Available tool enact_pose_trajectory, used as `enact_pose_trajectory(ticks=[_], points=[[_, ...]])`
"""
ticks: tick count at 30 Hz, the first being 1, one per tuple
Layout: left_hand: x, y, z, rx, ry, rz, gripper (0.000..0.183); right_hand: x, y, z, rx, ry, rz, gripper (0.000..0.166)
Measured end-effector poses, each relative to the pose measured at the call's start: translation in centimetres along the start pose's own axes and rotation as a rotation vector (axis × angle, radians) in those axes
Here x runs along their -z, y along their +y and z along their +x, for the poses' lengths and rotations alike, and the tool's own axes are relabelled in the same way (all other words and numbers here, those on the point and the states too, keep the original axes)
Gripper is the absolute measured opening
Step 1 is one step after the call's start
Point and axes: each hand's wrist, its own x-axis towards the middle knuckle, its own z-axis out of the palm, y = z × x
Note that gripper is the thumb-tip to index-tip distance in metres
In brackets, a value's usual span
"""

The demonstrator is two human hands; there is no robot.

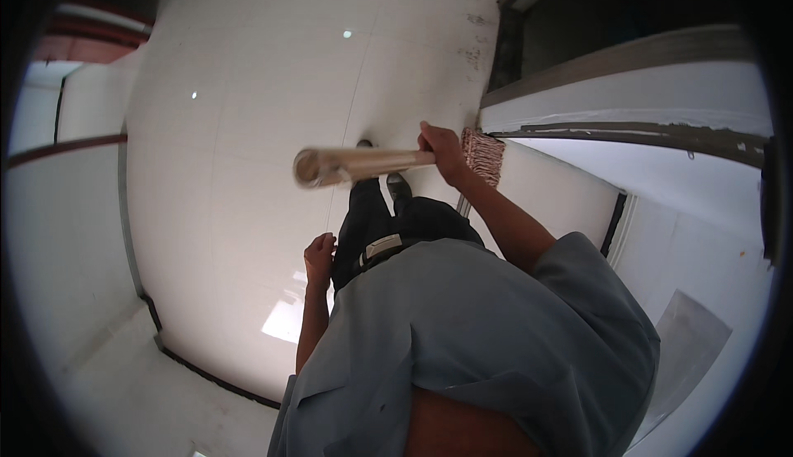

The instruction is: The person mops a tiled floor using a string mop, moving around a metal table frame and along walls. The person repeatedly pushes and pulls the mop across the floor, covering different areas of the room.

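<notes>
My right hand (444, 152) is closed around one end of a pale brown, tube-like object (372, 162), held out level above my feet. Its far, rounded end points left and is blurred, so what exactly it is cannot be told. By my left hip hangs my left hand (319, 255), with its fingers loosely curled and nothing seen in it. Just beyond my right hand, a mop head of reddish and white strands (485, 156) lies on the floor against the wall end, with part of its handle showing near my right leg.
Glossy pale floor tiles (266, 97) spread around my feet. A dark-framed doorway (514, 48) and a white wall stand on the right. White walls with dark skirting (210, 379) edge the left and lower left. A red structure (93, 35) shows at the upper left.
</notes>
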Motion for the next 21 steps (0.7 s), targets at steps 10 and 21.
enact_pose_trajectory(ticks=[10,21], points=[[1.4,22.0,2.8,-0.736,-0.485,0.458,0.061,-5.6,2.0,2.2,-0.093,-0.021,-0.016,0.055],[-1.8,34.1,2.5,-1.072,-1.118,0.299,0.047,-4.1,2.7,0.1,-0.027,0.627,-0.359,0.020]])
